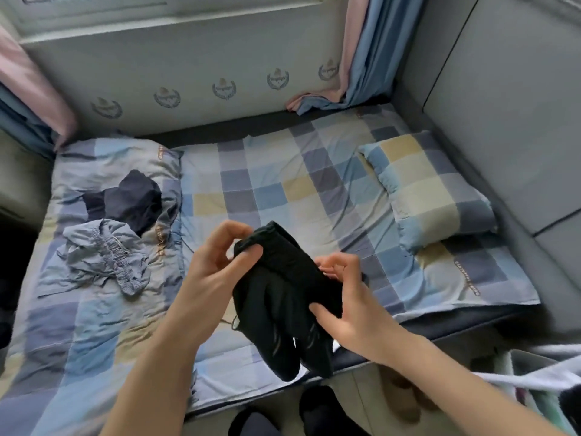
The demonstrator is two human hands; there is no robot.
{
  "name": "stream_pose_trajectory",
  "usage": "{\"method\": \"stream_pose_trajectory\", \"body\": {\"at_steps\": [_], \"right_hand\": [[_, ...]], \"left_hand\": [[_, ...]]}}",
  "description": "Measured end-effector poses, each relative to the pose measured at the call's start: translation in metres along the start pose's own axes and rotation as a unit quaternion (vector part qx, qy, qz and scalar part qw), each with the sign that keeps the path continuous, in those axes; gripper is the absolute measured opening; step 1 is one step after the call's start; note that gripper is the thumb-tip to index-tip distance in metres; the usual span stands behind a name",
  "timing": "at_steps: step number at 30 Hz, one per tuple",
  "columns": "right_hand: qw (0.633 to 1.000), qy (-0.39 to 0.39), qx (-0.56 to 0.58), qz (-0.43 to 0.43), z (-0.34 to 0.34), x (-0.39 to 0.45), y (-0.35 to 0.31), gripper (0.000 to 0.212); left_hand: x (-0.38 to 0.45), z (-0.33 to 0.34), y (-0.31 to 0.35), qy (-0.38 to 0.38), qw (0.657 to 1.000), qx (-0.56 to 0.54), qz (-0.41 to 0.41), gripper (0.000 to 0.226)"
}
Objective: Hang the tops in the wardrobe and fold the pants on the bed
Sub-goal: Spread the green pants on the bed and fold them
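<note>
Black, soft fabric makes up the pants [283, 297] held up over the near edge of the bed [283, 184], bunched into a thick hanging bundle. The left hand [217, 265] pinches the elastic waistband at the top of the bundle between thumb and curled fingers. The right hand [342, 297] grips the cloth lower on the right side, thumb across the front and fingers curled behind. Two leg ends dangle below, clear of the mattress.

Judging by the drape, this garment is light and limp, with no stiffness to keep a shape; it will sag wherever it is unsupported and slide into folds by itself. The gathered waistband looks like the firmest part and the best place to take hold, one hand at each side of it, so the legs fall straight and can be laid flat on the checked sheet. A thin drawstring seems to hang by the lower left of the bundle and could snag or get trapped in a fold.

Far to the left, on the checked quilt [103, 247], lie a crumpled pale blue garment [107, 262] with an elastic waist and a dark navy garment [132, 202] just beyond it, touching. A checked pillow [430, 190] sits at the right, well apart from the hands.
</note>
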State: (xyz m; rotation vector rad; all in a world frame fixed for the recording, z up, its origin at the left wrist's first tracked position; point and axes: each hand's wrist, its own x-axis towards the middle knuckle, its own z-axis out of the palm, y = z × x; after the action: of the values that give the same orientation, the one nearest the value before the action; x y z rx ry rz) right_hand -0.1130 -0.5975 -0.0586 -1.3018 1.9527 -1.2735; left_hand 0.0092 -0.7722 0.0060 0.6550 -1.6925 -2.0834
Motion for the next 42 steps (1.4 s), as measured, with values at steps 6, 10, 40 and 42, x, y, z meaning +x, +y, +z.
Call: {"method": "stream_pose_trajectory", "body": {"at_steps": [6,10,40,42], "right_hand": [[0.986,-0.091,-0.136,-0.03,-0.039,0.005,0.076,0.057],[0.986,-0.08,-0.142,-0.04,-0.048,0.007,0.105,0.059],[0.827,-0.251,-0.432,-0.257,-0.101,0.053,0.097,0.03],[0.82,-0.268,-0.442,-0.246,-0.105,0.056,0.1,0.021]], "left_hand": [[0.0,0.012,0.019,-0.005,0.998,-0.055,-0.009,0.018],[-0.001,0.005,0.026,-0.035,0.996,-0.083,0.007,0.036],[-0.01,-0.181,-0.023,-0.148,0.68,0.685,0.217,0.066],[-0.003,-0.189,-0.031,-0.18,0.655,0.703,0.211,0.057]]}}
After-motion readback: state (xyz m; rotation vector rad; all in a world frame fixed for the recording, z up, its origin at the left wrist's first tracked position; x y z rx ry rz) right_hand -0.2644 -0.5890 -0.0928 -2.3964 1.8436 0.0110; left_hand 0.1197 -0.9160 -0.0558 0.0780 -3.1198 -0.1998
